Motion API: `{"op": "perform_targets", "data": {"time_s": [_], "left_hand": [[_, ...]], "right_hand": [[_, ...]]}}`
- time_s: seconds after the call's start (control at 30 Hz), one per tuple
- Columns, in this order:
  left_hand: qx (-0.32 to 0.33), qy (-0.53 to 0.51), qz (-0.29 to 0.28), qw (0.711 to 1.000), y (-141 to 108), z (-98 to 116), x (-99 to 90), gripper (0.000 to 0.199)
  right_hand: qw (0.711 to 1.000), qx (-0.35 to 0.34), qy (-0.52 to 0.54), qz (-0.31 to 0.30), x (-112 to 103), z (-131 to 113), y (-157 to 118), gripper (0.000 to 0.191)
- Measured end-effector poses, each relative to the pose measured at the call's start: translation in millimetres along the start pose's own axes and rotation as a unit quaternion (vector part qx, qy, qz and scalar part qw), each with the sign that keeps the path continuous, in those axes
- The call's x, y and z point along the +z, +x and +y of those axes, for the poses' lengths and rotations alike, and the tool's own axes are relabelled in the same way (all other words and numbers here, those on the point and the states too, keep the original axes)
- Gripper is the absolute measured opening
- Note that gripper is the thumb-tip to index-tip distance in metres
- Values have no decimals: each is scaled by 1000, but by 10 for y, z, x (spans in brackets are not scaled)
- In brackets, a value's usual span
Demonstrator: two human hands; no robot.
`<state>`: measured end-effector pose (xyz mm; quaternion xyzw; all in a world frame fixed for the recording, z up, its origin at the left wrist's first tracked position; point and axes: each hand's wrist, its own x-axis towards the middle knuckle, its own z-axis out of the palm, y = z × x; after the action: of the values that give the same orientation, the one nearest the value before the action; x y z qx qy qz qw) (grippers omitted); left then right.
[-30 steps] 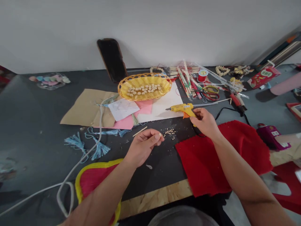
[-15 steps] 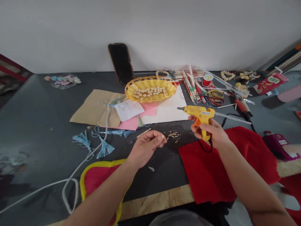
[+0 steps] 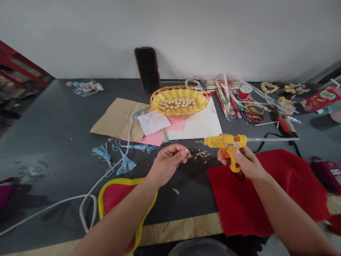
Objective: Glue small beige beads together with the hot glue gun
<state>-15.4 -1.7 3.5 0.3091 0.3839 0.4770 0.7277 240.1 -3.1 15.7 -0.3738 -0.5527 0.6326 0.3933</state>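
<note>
My right hand (image 3: 246, 161) is wrapped round the handle of a yellow glue gun (image 3: 226, 143), its nozzle aimed left and a clear glue stick (image 3: 271, 139) jutting from its back. To the left, my left hand (image 3: 170, 161) pinches a tiny pale bead (image 3: 187, 151) between thumb and fingertips. The nozzle is close to the bead but apart from it. Small loose beads (image 3: 201, 155) lie scattered on the dark table between the hands. Behind them, a yellow woven basket (image 3: 179, 112) holds several little bead clusters (image 3: 177, 103).
Red cloth (image 3: 239, 202) lies under my right forearm, a yellow-edged pink piece (image 3: 117, 193) under my left. A white cord (image 3: 110, 170) crosses blue tassels (image 3: 126, 165). Scissors (image 3: 253, 113), a thread spool (image 3: 244, 93) and wrapped sticks sit back right. A phone (image 3: 147, 69) leans on the wall.
The glue gun has lowered and levelled, its nozzle dropping nearer to my left hand's height. My left hand keeps its pinch on the bead. The whole view has shifted slightly left.
</note>
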Motion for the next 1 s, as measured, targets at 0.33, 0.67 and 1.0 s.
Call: {"op": "perform_targets", "data": {"time_s": [0.33,0.67,1.0], "left_hand": [[-13,11,8,1000,-7,9,16,22],[-13,7,8,1000,-10,-14,15,22],[-22,11,12,1000,-8,-32,-4,22]], "right_hand": [[999,-1,-17,-40,55,6,-12,45],[998,12,-21,-56,76,20,-51,46],[997,2,-39,-60,76,33,-29,45]]}}
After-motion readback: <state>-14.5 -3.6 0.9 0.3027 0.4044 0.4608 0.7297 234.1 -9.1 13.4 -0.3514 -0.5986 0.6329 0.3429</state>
